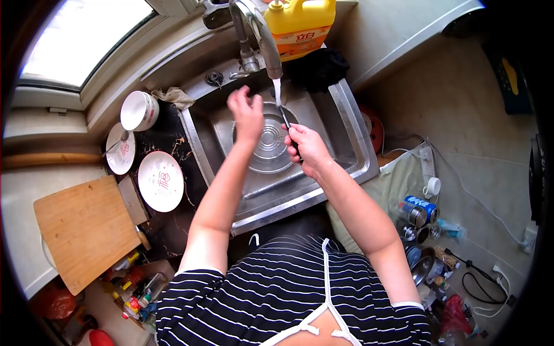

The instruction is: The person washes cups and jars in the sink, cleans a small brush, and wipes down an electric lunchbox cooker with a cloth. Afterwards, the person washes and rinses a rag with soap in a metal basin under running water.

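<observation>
Striped shirt (277, 288) nearest, we pinch a slim dark utensil (285, 119) in our right hand (311, 151) over the sink (277, 213), its long axis pointing toward the back edge. Our left hand (248, 118), blurred, holds its fingers apart.

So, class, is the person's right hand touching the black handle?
Touching: the head view shows the right hand closed around the black handle, part of it poking out toward the tap.
</observation>
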Demonstrator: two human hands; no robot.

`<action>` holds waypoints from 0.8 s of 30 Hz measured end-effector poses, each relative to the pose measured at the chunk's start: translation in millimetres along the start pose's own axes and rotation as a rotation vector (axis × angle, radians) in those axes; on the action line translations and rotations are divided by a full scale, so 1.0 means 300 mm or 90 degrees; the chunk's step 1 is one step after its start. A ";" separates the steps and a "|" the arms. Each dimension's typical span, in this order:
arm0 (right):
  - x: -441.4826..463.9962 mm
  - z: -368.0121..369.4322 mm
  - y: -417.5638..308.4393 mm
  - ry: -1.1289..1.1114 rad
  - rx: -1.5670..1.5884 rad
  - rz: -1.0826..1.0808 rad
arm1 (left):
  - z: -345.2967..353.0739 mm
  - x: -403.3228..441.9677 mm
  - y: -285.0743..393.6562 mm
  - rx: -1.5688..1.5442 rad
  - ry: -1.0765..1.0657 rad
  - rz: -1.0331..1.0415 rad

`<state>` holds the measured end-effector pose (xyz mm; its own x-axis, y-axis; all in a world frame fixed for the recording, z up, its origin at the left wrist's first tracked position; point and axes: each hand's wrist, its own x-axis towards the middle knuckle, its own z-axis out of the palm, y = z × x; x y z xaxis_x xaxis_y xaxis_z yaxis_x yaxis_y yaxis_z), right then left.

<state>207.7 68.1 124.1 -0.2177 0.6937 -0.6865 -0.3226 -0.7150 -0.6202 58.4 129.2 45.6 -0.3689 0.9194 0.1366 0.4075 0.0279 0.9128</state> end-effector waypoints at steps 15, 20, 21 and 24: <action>0.115 -0.068 0.219 0.066 -0.236 -0.262 | 0.080 -0.020 0.156 -0.629 -0.276 -0.408; 0.264 -0.097 0.199 0.059 -0.326 -0.417 | 0.067 -0.098 0.128 -0.405 -0.268 -0.065; 0.282 -0.086 0.176 0.081 -0.382 -0.459 | 0.070 -0.105 0.095 -0.343 -0.307 -0.044; 0.257 -0.025 0.049 0.101 -0.502 -0.433 | 0.068 -0.086 0.111 -0.234 -0.186 0.041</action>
<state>193.1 110.3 59.2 -0.0749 0.9914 -0.1077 0.3718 -0.0725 -0.9255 98.5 114.5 64.7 -0.0802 0.9881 0.1312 0.0799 -0.1248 0.9890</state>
